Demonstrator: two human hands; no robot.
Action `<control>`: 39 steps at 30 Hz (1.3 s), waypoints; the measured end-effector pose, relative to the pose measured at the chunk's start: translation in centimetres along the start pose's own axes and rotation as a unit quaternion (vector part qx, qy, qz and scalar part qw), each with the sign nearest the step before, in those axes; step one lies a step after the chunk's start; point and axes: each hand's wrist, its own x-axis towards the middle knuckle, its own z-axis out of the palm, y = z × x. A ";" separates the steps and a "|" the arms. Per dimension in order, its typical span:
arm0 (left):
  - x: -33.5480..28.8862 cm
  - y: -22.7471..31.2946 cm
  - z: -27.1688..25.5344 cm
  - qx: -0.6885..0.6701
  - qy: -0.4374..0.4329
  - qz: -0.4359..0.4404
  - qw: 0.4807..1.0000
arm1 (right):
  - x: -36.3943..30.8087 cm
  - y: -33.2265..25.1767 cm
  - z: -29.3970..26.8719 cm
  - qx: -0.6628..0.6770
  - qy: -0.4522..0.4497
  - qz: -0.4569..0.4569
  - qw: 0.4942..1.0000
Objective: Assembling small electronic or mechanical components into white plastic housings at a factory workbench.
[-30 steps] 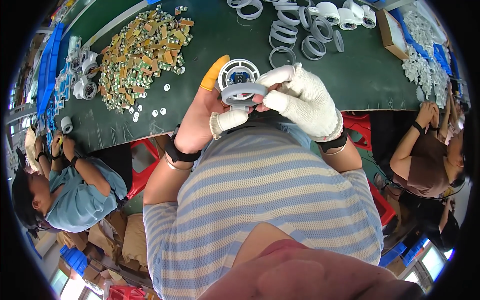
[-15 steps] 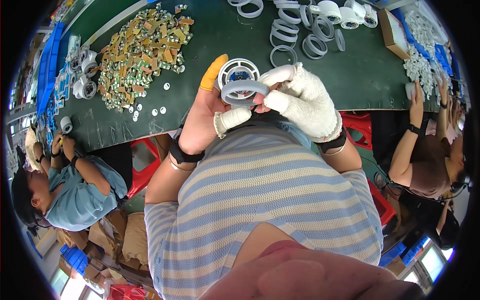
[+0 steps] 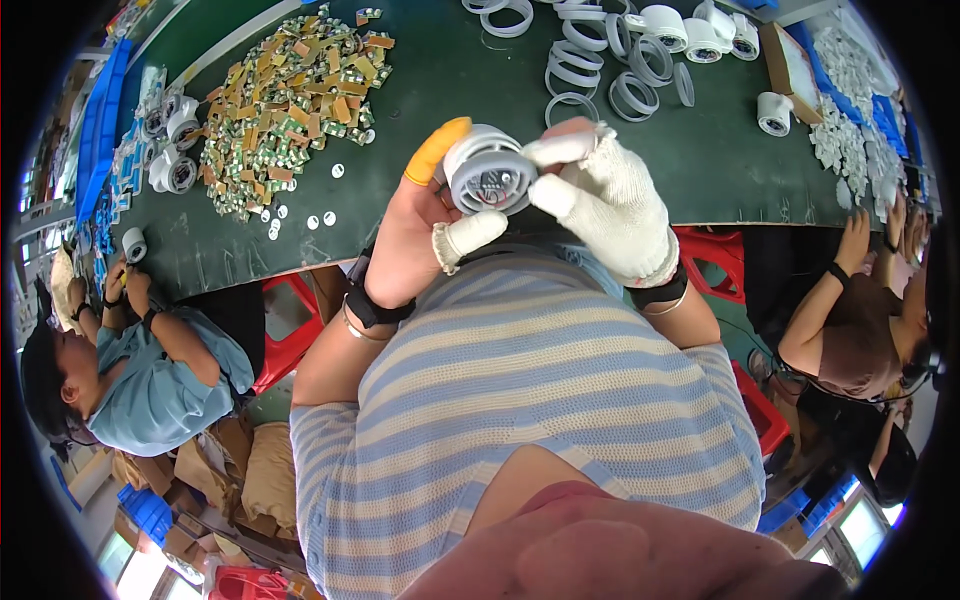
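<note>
A white round camera-like housing (image 3: 470,143) is in my left hand (image 3: 398,235), which wears a yellow cover on one finger and a white one on the thumb. A grey ring (image 3: 495,160) lies against the front of the housing, with a small circuit board visible through it. My right hand (image 3: 622,210), in a white glove with bare fingertips, closes its thumb and fingers at the ring's right edge. Whether the ring is fully seated, I cannot tell.
Small circuit boards (image 3: 300,110) form a big pile at the left. Loose grey rings (image 3: 575,75) and white housings (image 3: 665,28) lie at the back. Another housing (image 3: 774,113) stands near clear plastic parts (image 3: 845,140) at the right. Co-workers sit on both sides.
The grey ring has moved from tilted in front of the housing to flat against its face. The housing has turned toward me. On the right, a co-worker's hand has left a housing on the table.
</note>
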 end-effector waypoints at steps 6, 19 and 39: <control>-0.2 -1.1 0.4 0.202 -0.052 0.033 0.977 | 1.1 1.2 0.9 -0.231 0.039 -0.114 0.966; -0.6 -1.0 0.0 0.202 -0.072 -0.033 0.976 | 1.6 2.3 1.9 -0.295 0.065 -0.175 0.937; 4.4 7.2 -17.0 0.883 -0.009 0.188 0.430 | -2.7 1.8 -2.7 -0.529 0.095 -0.156 0.829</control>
